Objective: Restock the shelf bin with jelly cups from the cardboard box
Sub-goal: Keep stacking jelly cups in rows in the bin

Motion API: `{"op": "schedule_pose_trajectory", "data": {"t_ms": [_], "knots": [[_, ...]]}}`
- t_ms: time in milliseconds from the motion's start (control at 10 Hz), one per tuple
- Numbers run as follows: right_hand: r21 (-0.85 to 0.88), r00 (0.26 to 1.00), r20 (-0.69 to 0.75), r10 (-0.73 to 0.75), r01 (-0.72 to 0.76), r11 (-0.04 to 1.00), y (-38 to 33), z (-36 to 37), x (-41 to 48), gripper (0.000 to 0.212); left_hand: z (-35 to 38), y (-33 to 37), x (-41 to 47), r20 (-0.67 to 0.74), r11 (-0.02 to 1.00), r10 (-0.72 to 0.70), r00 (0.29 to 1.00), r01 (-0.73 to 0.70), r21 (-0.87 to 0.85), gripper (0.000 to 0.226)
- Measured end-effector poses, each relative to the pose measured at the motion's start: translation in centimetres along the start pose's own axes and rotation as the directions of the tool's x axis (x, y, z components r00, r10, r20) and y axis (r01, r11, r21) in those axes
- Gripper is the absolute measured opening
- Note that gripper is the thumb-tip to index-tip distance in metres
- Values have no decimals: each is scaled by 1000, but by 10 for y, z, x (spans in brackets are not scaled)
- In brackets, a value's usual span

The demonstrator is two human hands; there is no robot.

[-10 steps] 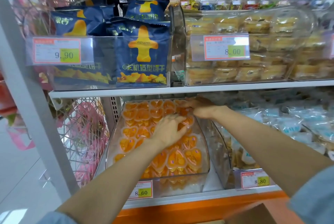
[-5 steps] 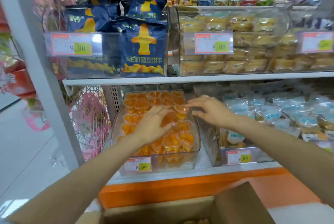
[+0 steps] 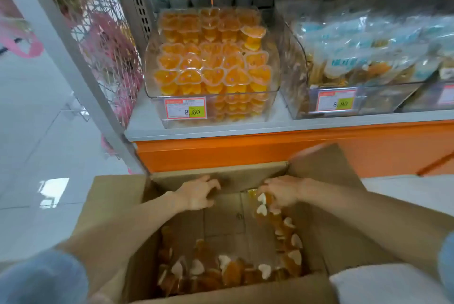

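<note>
The open cardboard box (image 3: 115, 208) stands on the floor below the shelf. Orange heart-shaped jelly cups (image 3: 231, 270) lie along its near and right sides, and part of its bottom is bare. Both my hands are inside the box at its far end. My left hand (image 3: 197, 193) hovers with loosely curled fingers and holds nothing. My right hand (image 3: 282, 190) reaches down with its fingers closing on a few jelly cups (image 3: 262, 203) at the far right. Above, the clear shelf bin (image 3: 213, 94) is heaped with orange jelly cups (image 3: 213, 65).
A second clear bin (image 3: 298, 58) of blue-and-white packets stands right of the jelly bin. The orange shelf base (image 3: 270, 149) runs just behind the box. A white upright and wire mesh with pink goods (image 3: 108, 58) are at the left, over a glossy tiled floor.
Both hands have left the shelf bin and dropped into the cardboard box. My view has tilted down, so the upper shelf is gone and the box fills the foreground.
</note>
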State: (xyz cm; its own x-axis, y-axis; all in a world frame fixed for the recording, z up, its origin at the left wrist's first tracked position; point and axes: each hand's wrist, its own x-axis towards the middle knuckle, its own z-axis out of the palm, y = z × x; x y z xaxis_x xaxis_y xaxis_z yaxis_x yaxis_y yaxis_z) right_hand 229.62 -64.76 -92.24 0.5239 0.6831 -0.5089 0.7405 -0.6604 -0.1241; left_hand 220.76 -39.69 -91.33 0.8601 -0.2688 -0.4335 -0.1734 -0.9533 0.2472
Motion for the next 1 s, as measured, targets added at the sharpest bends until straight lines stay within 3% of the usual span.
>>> {"op": "schedule_pose_trajectory", "data": {"t_ms": [100,300,500,700,800,1000], "knots": [[20,974,196,116,-122,992,-2,35,29,57,75,-39,32,45,974,-187,981,191,-125,49],[-54,971,138,197,-191,980,1,99,80,56,128,-82,55,96,923,-349,932,360,-139,69],[59,947,45,317,-319,946,6,137,102,44,158,-78,70,37,883,-412,910,409,-229,67],[278,928,-66,367,-336,900,2,149,107,57,165,-72,85,-51,862,-485,873,467,-195,66],[380,903,-70,423,-369,849,3,143,113,63,162,-76,83,-79,870,-456,886,426,-246,52],[317,896,112,431,-443,839,-10,136,123,95,164,-73,73,-55,904,-359,932,332,-269,40]]}}
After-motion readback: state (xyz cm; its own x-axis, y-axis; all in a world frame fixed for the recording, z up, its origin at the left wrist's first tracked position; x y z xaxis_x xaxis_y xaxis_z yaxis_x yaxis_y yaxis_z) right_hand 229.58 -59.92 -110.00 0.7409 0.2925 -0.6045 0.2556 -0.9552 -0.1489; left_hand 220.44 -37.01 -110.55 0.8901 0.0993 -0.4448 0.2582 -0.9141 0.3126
